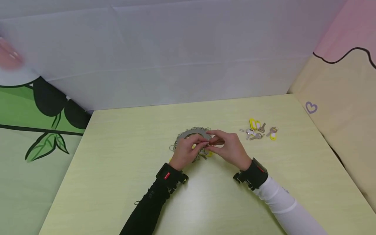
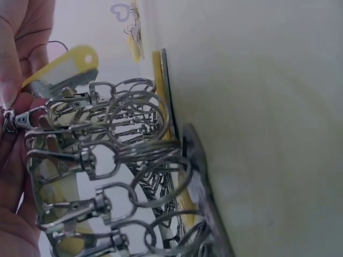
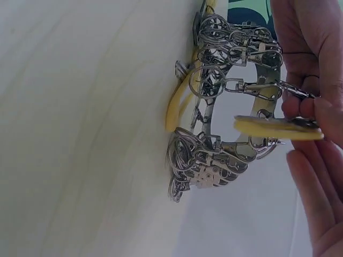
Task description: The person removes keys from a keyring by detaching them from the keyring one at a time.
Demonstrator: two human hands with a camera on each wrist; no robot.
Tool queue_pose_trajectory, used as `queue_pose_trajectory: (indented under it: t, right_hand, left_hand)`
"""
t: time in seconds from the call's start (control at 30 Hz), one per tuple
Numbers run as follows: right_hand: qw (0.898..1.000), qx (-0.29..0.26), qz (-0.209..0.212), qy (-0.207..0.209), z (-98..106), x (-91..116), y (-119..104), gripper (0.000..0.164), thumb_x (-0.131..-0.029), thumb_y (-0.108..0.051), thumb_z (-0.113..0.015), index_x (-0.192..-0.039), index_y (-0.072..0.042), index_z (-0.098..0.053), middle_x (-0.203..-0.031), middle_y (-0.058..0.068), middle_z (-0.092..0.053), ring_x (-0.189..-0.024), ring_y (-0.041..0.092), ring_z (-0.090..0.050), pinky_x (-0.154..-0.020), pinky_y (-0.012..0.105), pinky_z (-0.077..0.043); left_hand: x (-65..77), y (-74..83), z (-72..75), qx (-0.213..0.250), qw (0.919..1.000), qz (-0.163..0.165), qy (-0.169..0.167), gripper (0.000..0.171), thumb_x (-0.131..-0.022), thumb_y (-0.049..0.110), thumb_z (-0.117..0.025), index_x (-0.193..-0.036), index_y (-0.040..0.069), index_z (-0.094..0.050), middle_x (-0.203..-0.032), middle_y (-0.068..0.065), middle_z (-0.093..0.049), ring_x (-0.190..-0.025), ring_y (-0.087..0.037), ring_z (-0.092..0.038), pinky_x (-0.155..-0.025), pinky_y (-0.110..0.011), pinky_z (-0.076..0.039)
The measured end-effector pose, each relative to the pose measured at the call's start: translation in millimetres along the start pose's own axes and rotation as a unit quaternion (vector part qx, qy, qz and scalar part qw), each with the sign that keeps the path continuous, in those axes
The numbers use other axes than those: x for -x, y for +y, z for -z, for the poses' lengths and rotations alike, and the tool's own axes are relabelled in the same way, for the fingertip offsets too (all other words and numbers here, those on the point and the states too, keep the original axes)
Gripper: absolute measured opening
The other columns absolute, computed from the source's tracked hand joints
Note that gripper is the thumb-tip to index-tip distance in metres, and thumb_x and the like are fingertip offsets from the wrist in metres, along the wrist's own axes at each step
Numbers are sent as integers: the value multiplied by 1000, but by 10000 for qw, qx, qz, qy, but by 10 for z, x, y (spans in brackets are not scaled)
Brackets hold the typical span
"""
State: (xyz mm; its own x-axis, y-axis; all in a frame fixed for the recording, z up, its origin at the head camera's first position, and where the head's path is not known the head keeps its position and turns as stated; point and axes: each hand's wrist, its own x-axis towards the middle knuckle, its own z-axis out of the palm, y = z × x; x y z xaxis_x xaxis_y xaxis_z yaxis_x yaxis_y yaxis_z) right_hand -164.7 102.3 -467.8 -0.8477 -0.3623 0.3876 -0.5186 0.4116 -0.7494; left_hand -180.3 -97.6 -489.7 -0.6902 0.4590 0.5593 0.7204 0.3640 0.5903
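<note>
A grey ring-shaped hanger [image 1: 188,132] stands at the middle of the table, its edge lined with several metal snap hooks [image 2: 80,209] that carry split rings [image 2: 161,187]. My left hand [image 1: 188,149] is at its near side, pinching a small snap hook [image 2: 21,120] between thumb and finger. My right hand [image 1: 227,146] meets it fingertip to fingertip and pinches a key ring, mostly hidden by the fingers. From these fingers hang a key [image 2: 75,80] and a yellow key tag [image 3: 268,128]. Other yellow tags [image 3: 174,110] and keys hang low on the hanger, near the tabletop.
Several loose keys [image 1: 256,136] with yellow tags [image 1: 252,123] lie on the pale table [image 1: 117,130] to the right. Slightly apart from them is another key with a yellow tag [image 1: 273,136]. A white cloth wall [image 1: 176,78] rises behind the table.
</note>
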Motion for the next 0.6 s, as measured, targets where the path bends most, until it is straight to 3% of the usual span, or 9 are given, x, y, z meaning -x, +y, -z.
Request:
queue_pose_trajectory:
  t: [0.1,0.27,0.43,0.6]
  right_hand:
    - [9999,-80,118,55,1,-1,0,52,-75,-8,-83,-123,-9,-64,-91,6,-78,-85,6,-70,-76,33,-62]
    - [9999,-145,-51,-25,0,9,0,45,-78,-16,-82,-120,-9,-67,-92,7,-79,-83,6,-70,-74,33,-62]
    - [9998,-126,140,117,6,4,-4,45,-74,-7,-83,-117,-8,-68,-91,9,-79,-83,8,-71,-71,41,-62]
    - [9995,-43,255,173,26,1,-4,47,-73,-3,-84,-116,-10,-69,-89,8,-79,-83,7,-70,-72,37,-63]
  left_hand:
    - [-2,7,5,12,10000,-33,26,5,-91,10,-68,-96,9,-66,-87,-5,-77,-72,-3,-65,-56,-24,-54]
    - [3,11,9,118,9999,-39,-8,7,-91,8,-68,-97,8,-66,-88,-6,-77,-75,-4,-66,-59,-26,-57]
    - [5,0,-1,-20,10000,-41,-31,7,-91,12,-68,-97,9,-66,-87,-5,-77,-70,-3,-64,-56,-24,-54]
    - [5,11,-7,69,10000,-36,7,7,-91,11,-68,-97,8,-66,-86,-6,-77,-72,-4,-66,-56,-24,-55]
